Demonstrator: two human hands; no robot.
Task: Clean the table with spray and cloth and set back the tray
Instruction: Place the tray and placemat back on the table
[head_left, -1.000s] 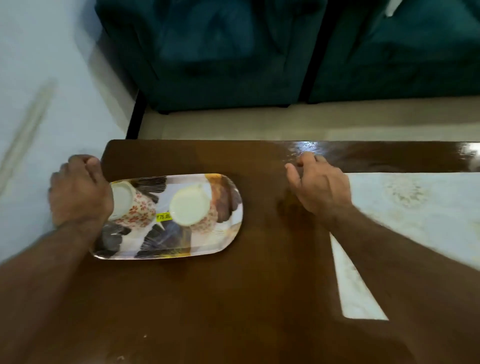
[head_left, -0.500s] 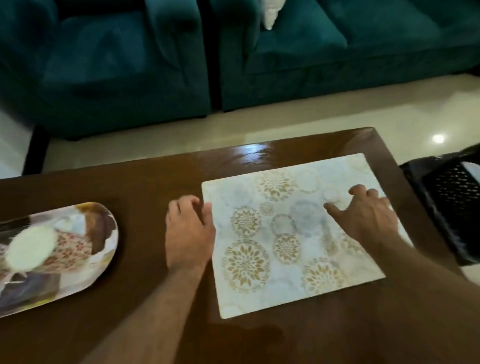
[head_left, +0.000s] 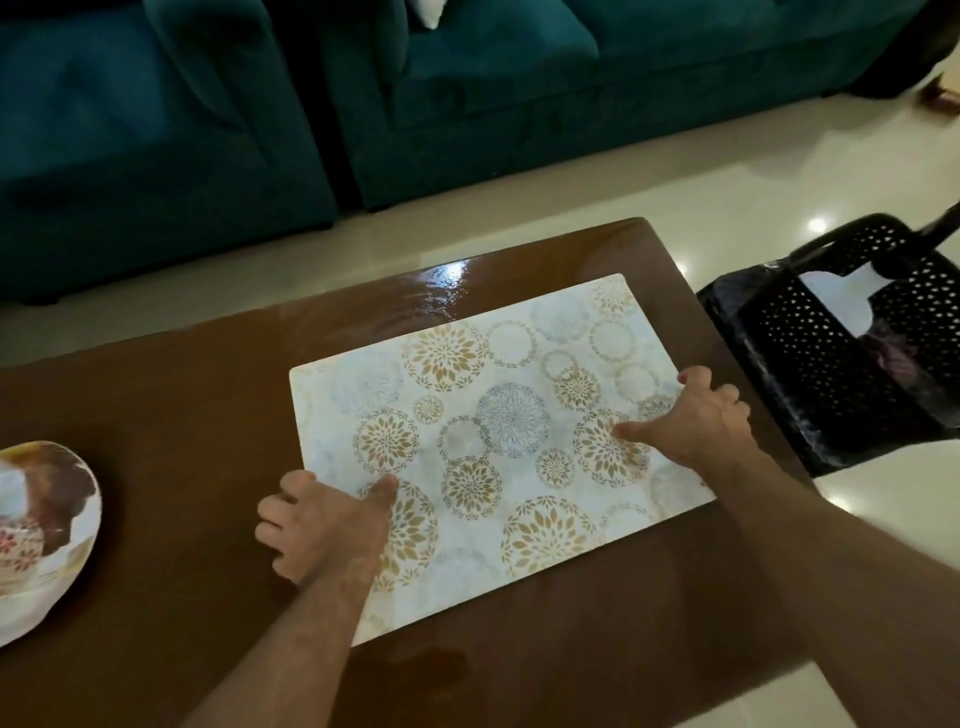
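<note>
A pale mat (head_left: 498, 431) printed with gold and blue floral circles lies flat on the glossy brown table (head_left: 171, 467). My left hand (head_left: 327, 525) grips the mat's near left edge, thumb on top and fingers curled beside it. My right hand (head_left: 696, 415) holds its right edge, thumb pressed on the pattern. The patterned tray (head_left: 47, 535) with a floral cup on it sits at the far left of the table, partly cut off by the frame. No spray bottle or cloth can be seen.
A black perforated plastic basket (head_left: 841, 353) stands on the pale floor right of the table. Teal sofas (head_left: 363, 98) line the far side, with a strip of floor between them and the table.
My left hand left the tray and came to the mat's left edge; my right hand slid to the mat's right edge. The view swung right, pushing the tray to the frame's left.
</note>
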